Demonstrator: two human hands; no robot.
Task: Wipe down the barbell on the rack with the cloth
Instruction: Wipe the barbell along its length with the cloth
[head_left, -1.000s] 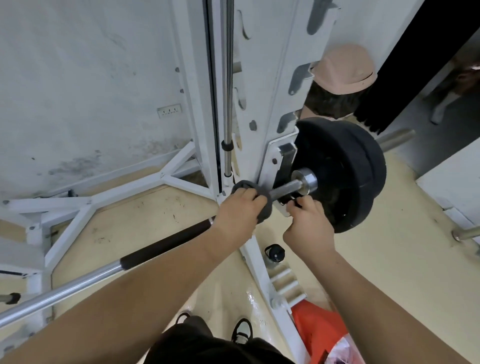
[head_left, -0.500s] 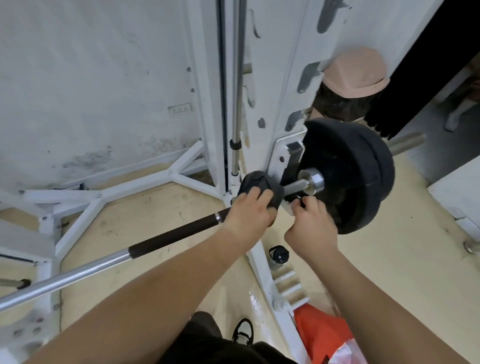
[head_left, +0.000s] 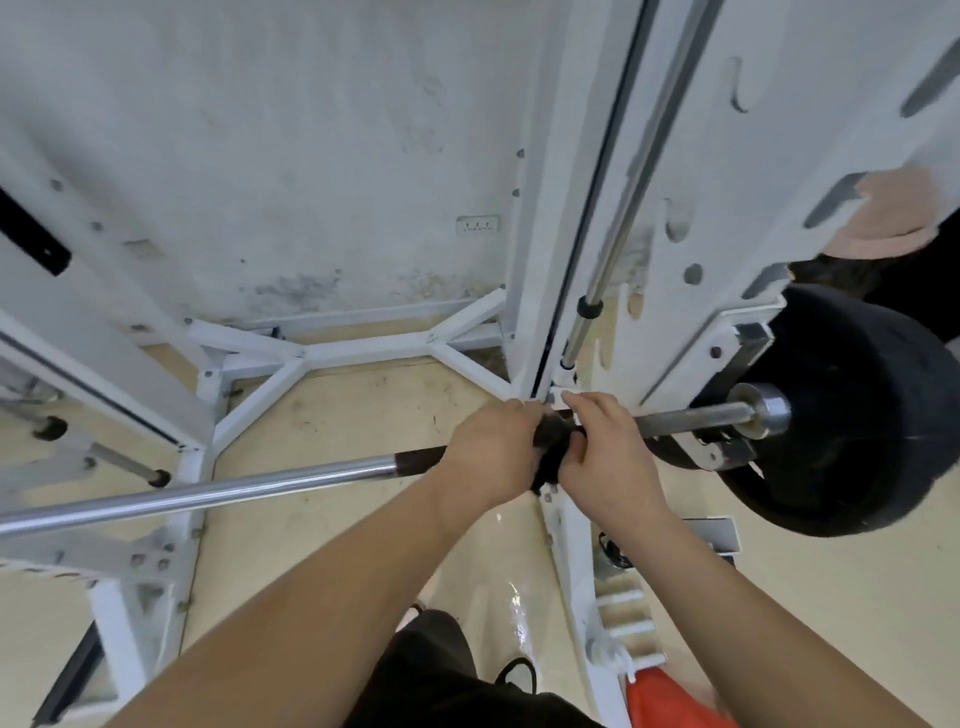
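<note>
The white rack (head_left: 571, 156) carries the barbell (head_left: 208, 488) across it, a black plate (head_left: 852, 415) on the bar's right end. Both hands meet beside the upright: left hand (head_left: 491, 457) and right hand (head_left: 608, 457) closed around the dark cloth (head_left: 553, 447) wrapped on the bar.

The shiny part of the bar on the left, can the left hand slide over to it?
Probably yes. The left hand already grips the barbell with the dark cloth, and nothing sits on the bar between it and the shiny stretch.
</note>
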